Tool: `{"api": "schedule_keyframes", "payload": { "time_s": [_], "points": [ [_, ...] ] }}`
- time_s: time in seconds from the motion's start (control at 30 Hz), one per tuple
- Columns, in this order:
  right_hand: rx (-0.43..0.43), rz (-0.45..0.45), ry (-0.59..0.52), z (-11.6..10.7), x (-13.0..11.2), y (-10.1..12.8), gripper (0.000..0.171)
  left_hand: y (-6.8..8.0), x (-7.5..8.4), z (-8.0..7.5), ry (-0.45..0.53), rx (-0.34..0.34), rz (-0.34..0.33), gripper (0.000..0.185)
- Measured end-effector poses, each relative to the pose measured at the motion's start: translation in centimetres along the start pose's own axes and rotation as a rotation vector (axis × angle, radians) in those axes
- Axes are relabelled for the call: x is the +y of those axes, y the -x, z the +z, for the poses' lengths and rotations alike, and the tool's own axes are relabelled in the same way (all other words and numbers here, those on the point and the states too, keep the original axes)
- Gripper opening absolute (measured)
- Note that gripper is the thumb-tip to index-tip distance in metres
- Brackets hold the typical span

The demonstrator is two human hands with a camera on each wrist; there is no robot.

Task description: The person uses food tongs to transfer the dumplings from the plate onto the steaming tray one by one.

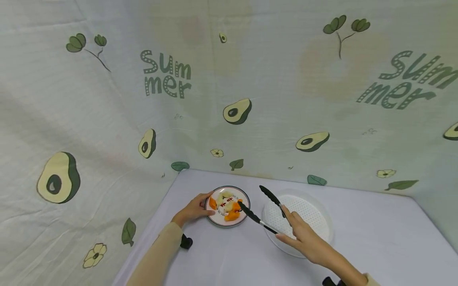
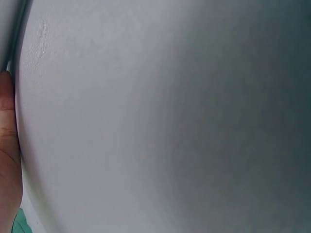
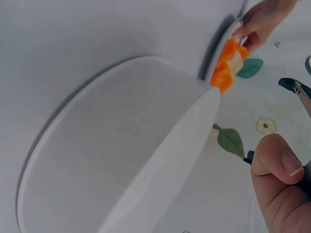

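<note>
My left hand (image 1: 195, 208) grips the left rim of a small dark-edged plate (image 1: 234, 191), thumb over the near side. On it lie several orange pieces (image 1: 231, 216) and pale pieces (image 1: 226, 194) of what looks like cut fruit. My right hand (image 1: 304, 238) holds black-tipped metal tongs (image 1: 250, 213) with their arms spread. One tip overlaps the plate's right edge in the head view; the other points toward the back, with nothing between them. Under the right hand sits a round white perforated basket (image 1: 327, 222). The right wrist view shows my right thumb (image 3: 278, 160) on the tongs.
A white-covered table (image 1: 229, 258) carries the plate and basket, which stand close side by side. A printed cloth (image 1: 272, 115) with avocados and leaves hangs behind and at the left. A pale blurred surface (image 2: 97, 121) fills most of the left wrist view.
</note>
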State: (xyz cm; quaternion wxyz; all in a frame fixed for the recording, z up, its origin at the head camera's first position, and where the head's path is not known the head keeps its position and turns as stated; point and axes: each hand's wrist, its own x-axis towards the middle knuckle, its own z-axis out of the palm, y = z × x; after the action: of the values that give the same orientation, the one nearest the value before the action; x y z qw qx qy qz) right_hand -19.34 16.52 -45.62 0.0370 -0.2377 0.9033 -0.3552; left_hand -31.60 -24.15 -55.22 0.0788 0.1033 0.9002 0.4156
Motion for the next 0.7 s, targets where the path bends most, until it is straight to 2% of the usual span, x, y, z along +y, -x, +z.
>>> {"api": "schedule_keyframes", "payload": {
  "time_s": [0.2, 0.43, 0.7],
  "points": [
    [-0.071, -0.026, 0.006, 1.6, -0.4, -0.2, 0.084, 0.1, 0.1, -0.1, -0.001, -0.001, 0.004, 0.084],
    [-0.098, -0.039, -0.007, 2.8, -0.5, -0.6, 0.084, -0.1, 0.1, -0.1, -0.006, 0.010, -0.006, 0.084],
    [-0.152, -0.028, 0.003, 3.3, -0.7, -1.1, 0.082, -0.2, -0.2, 0.1, -0.013, 0.002, -0.011, 0.085]
  ]
}}
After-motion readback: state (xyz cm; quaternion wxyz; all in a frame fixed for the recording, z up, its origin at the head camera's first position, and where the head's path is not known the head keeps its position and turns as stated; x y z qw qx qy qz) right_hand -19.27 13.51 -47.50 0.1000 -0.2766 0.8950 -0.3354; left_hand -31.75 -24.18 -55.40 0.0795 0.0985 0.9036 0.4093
